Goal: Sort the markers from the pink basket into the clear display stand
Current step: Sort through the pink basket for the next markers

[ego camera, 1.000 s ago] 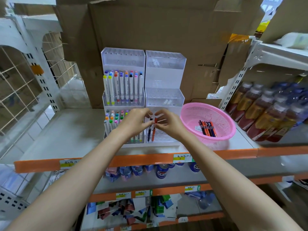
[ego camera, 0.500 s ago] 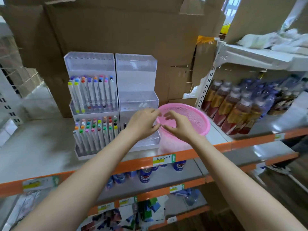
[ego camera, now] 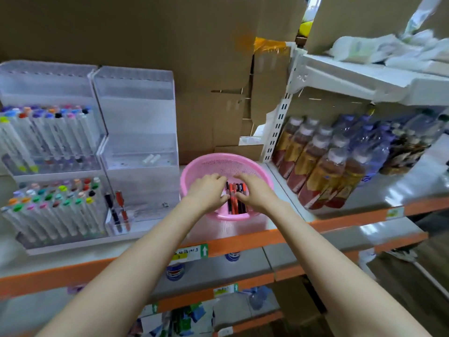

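Note:
The pink basket (ego camera: 226,164) stands on the shelf with several red and black markers (ego camera: 235,199) lying in its bottom. Both hands are inside it. My left hand (ego camera: 207,193) and my right hand (ego camera: 257,193) face each other with fingers apart, their fingertips touching the markers, which still lie flat. Left of the basket, the clear display stand (ego camera: 138,132) has one black marker (ego camera: 112,211) and one red marker (ego camera: 122,210) upright in its lowest tier. Its upper tiers are nearly bare.
A second clear stand (ego camera: 48,142) at far left is full of white markers with coloured caps. Cardboard boxes (ego camera: 206,69) stand behind. Drink bottles (ego camera: 323,166) fill the shelf to the right. The orange shelf edge (ego camera: 243,242) runs below the basket.
Both hands left the display stand's lowest tier, where the black and red markers now stand, and moved right into the pink basket. The view has swung right.

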### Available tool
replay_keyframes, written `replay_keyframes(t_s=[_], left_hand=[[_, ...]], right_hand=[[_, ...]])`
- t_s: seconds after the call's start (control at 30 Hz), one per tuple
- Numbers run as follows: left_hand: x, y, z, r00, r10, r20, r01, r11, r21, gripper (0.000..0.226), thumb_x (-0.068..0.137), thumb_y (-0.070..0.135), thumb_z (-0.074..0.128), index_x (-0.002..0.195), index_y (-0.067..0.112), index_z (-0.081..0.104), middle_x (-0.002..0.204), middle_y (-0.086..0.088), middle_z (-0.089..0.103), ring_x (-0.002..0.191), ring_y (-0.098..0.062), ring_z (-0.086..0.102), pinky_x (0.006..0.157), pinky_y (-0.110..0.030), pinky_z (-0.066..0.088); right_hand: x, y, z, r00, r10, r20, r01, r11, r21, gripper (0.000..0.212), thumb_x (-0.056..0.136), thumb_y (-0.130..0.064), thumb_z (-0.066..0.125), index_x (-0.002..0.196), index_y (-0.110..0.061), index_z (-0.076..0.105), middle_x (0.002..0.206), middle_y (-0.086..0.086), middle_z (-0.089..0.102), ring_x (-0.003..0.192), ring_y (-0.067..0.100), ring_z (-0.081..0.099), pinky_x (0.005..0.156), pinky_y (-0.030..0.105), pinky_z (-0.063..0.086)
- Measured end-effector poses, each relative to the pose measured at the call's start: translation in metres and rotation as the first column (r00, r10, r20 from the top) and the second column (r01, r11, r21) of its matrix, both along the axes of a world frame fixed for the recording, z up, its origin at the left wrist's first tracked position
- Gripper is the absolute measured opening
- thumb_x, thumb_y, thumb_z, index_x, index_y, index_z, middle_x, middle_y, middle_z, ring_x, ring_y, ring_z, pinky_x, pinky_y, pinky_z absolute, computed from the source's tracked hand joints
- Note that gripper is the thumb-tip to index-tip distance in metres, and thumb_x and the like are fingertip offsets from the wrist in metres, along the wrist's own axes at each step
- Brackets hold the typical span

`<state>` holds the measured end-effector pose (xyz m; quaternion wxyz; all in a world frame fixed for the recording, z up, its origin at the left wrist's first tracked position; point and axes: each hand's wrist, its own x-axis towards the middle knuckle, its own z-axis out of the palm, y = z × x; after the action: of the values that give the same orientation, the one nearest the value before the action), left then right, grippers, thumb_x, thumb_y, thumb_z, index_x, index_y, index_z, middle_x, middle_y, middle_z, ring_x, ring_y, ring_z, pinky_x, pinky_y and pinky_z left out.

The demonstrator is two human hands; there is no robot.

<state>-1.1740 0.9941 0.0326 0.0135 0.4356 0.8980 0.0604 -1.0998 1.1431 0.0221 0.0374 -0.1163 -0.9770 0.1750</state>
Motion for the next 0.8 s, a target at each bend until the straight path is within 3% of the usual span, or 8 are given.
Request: replay_keyframes(t_s=[0.2,0.3,0.4,0.5,0.57,0.63,0.7,0.8], left_hand=[[-0.016,0.021,-0.025,0.974,0.1,0.202,-0.069,0.985,-0.156,0.061,0.094,0.041,0.049,0.146,0.018,0.028,0.149,-0.009,0.033,0.13,-0.03,0.038,0.102,-0.045,0.038],[-0.019,0.031,-0.034,0.961,0.118,0.25,-0.06,0.972,-0.226,0.072,0.095,0.046,0.046,0.152,0.021,0.01,0.158,-0.008,0.013,0.141,-0.03,0.022,0.112,-0.048,0.026],[-0.019,0.038,-0.042,0.954,0.122,0.274,-0.039,0.956,-0.29,0.076,0.095,0.051,0.041,0.152,0.026,-0.003,0.16,-0.002,-0.003,0.146,-0.027,0.006,0.116,-0.05,0.013],[-0.018,0.04,-0.043,0.95,0.136,0.28,-0.036,0.942,-0.334,0.074,0.096,0.052,0.038,0.152,0.027,-0.005,0.16,0.0,-0.007,0.147,-0.025,0.0,0.117,-0.051,0.007],[-0.019,0.04,-0.045,0.949,0.16,0.272,-0.07,0.947,-0.314,0.076,0.096,0.052,0.04,0.152,0.025,-0.003,0.16,0.0,-0.002,0.146,-0.026,0.004,0.116,-0.052,0.01],[-0.019,0.041,-0.046,0.95,0.175,0.259,-0.107,0.961,-0.256,0.075,0.093,0.047,0.047,0.152,0.021,0.008,0.157,-0.005,0.016,0.141,-0.028,0.021,0.112,-0.051,0.024],[-0.018,0.042,-0.045,0.954,0.187,0.235,-0.148,0.974,-0.172,0.062,0.089,0.039,0.053,0.142,0.016,0.032,0.141,-0.011,0.038,0.125,-0.03,0.039,0.101,-0.047,0.038],[-0.017,0.042,-0.043,0.956,0.216,0.2,-0.196,0.974,-0.115,0.041,0.085,0.021,0.057,0.124,0.012,0.048,0.123,-0.014,0.046,0.11,-0.031,0.047,0.092,-0.044,0.045]], right_hand=[[-0.029,0.012,-0.014,0.989,0.027,0.147,-0.034,0.998,0.044,0.064,0.087,-0.02,0.063,0.146,-0.018,0.036,0.143,0.009,0.046,0.126,0.027,0.047,0.099,0.039,0.045],[-0.041,0.015,-0.023,0.977,0.033,0.21,-0.049,0.996,0.072,0.074,0.084,-0.02,0.067,0.148,-0.018,0.03,0.145,0.01,0.042,0.129,0.03,0.044,0.101,0.043,0.043],[-0.048,0.019,-0.029,0.983,0.014,0.181,-0.029,0.997,0.077,0.06,0.084,-0.018,0.067,0.138,-0.012,0.042,0.135,0.013,0.047,0.124,0.032,0.045,0.099,0.04,0.043],[-0.051,0.021,-0.029,0.991,0.019,0.134,-0.029,0.997,0.073,0.036,0.084,-0.017,0.066,0.118,-0.009,0.057,0.12,0.015,0.055,0.113,0.032,0.05,0.091,0.036,0.041],[-0.052,0.021,-0.03,0.993,0.021,0.114,-0.023,1.0,0.017,0.035,0.081,-0.016,0.07,0.114,-0.009,0.059,0.116,0.015,0.055,0.108,0.032,0.052,0.089,0.036,0.044],[-0.052,0.02,-0.031,0.994,0.029,0.107,-0.024,0.998,-0.052,0.042,0.078,-0.013,0.074,0.117,-0.012,0.058,0.116,0.013,0.054,0.106,0.03,0.052,0.085,0.035,0.043],[-0.052,0.019,-0.031,0.994,0.037,0.099,-0.029,0.996,-0.079,0.045,0.077,-0.01,0.074,0.118,-0.014,0.057,0.115,0.012,0.054,0.105,0.03,0.052,0.081,0.033,0.04],[-0.051,0.019,-0.029,0.997,-0.01,0.074,0.017,0.995,-0.094,0.04,0.078,-0.009,0.072,0.113,-0.011,0.056,0.112,0.013,0.057,0.102,0.03,0.054,0.077,0.033,0.04]])
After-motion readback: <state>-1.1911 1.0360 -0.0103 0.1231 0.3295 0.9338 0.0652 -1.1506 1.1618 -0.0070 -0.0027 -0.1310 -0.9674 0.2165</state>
